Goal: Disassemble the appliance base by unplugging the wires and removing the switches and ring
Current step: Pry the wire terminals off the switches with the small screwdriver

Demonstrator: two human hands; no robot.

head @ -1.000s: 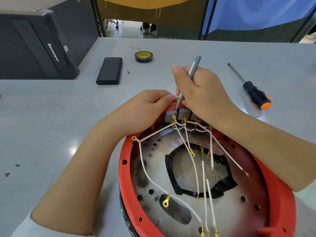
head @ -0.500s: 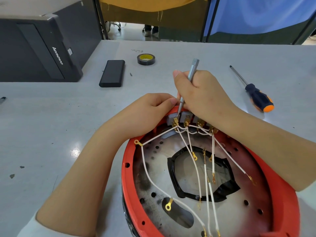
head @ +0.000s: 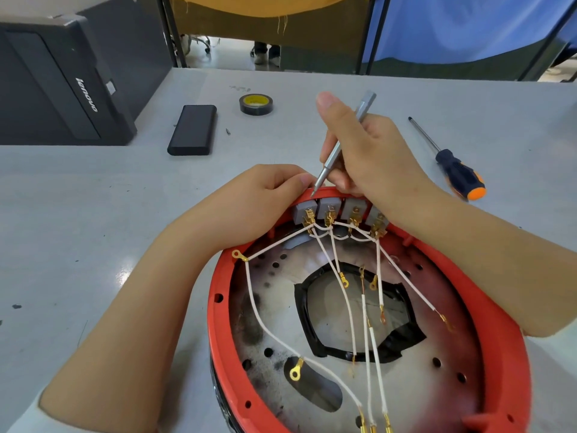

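Observation:
The red appliance base lies upside down in front of me, its scorched metal plate facing up. Several grey switches sit in a row at its far rim, with white wires on gold terminals running from them across the plate. A black ring surrounds the centre opening. My left hand grips the far rim beside the leftmost switch. My right hand holds a thin grey metal tool, tip down at the rim by the leftmost switch.
An orange and black screwdriver lies right of my right hand. Behind the base are a black power bank, a roll of black tape and a small loose screw. A black Lenovo computer case stands at the far left.
The view has come closer and my right hand has risen a little, so the whole row of switches now shows. The tool tip stays at the rim by the leftmost switch.

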